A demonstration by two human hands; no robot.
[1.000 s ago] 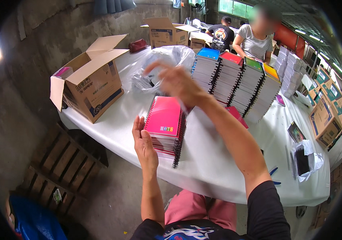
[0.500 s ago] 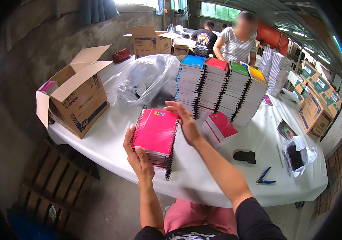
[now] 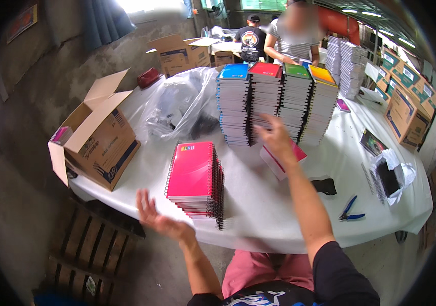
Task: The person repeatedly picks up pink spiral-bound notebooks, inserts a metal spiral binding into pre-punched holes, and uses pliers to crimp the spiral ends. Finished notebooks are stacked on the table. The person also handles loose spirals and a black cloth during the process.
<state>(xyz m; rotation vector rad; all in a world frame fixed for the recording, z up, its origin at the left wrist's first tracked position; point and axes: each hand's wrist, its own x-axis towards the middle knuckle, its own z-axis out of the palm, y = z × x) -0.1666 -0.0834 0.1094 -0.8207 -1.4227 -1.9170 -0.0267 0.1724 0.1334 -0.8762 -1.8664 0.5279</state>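
A stack of pink-covered spiral notebooks (image 3: 191, 171) stands near the table's front edge, its wire bindings showing along the sides. My left hand (image 3: 164, 220) is off it, palm up with fingers apart, just beyond the table edge. Over a smaller pink-and-white stack (image 3: 275, 162), partly covered by my arm, my right hand (image 3: 276, 138) hovers with fingers stretched and a little blurred; nothing shows in it. Behind it rise tall notebook stacks topped in blue (image 3: 235, 71), red (image 3: 266, 70), green (image 3: 297, 71) and yellow (image 3: 322, 75).
An open carton (image 3: 108, 148) stands at left, beside a clear plastic bag (image 3: 177, 104). Blue-handled cutters (image 3: 350, 210), a dark flat piece (image 3: 324, 186) and a white-wrapped dark object (image 3: 388, 176) lie at right. A person (image 3: 297, 46) stands across the table.
Both hands have come off the pink notebook stack. My left hand moved down and left; my right went right and up toward the smaller stack. The view has shifted slightly.
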